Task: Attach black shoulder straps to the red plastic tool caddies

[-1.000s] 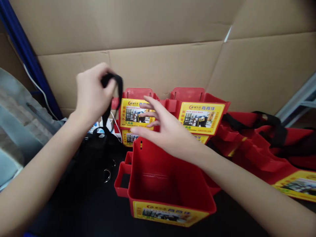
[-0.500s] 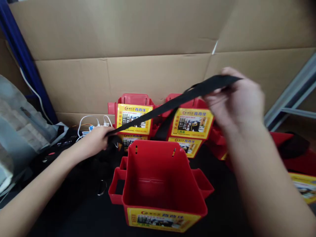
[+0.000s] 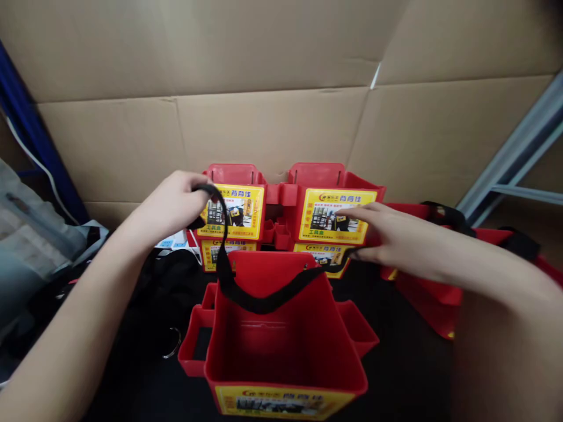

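While black strap sags over red box, left hand pinches it; right hand touching, grip unclear.

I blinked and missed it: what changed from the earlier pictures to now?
The right hand, empty at first, took the long black fabric strap, pulled it taut, then came down; the strap now sags. The left hand kept hold. The open red plastic box stayed put.
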Demonstrator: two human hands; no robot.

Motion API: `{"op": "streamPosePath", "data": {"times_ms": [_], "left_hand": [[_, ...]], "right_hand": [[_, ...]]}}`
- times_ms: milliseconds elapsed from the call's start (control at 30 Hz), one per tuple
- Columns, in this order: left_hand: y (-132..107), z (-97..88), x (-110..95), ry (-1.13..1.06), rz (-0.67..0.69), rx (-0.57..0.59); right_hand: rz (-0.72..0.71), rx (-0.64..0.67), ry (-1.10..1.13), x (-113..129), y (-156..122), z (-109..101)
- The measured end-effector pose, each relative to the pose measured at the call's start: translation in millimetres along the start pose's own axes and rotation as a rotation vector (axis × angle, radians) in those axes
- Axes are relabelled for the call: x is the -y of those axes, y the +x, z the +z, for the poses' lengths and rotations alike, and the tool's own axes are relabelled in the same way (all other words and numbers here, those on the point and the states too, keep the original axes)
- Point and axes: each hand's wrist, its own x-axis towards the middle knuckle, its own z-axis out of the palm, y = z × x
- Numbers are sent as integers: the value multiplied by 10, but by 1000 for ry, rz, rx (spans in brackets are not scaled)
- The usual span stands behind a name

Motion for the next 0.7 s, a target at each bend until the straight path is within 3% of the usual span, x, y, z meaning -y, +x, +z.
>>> {"op": "streamPosePath", "data": {"times_ms": [67, 133, 233, 333, 400, 500, 600, 700], "left_hand": [[142, 139, -230, 30, 77, -98], [274, 277, -490, 59, 183, -110], [434, 417, -875, 65, 354, -56], [518, 481, -1092, 98, 497, 22], [515, 531, -1091, 145, 533, 78], [428, 656, -930, 313, 511, 131], [315, 793, -747, 458, 502, 282], [267, 839, -648, 485, 424, 442]], "right_hand": [[-32, 95, 3, 207, -82, -62], [-35, 192, 151, 463, -92, -78], [35, 98, 628, 698, 36, 7], [105, 2, 1185, 613, 203, 93], [158, 84, 1448, 444, 262, 90], [195, 294, 1590, 200, 263, 52], [231, 455, 1522, 88, 237, 98], [276, 503, 1322, 73, 244, 220]]}}
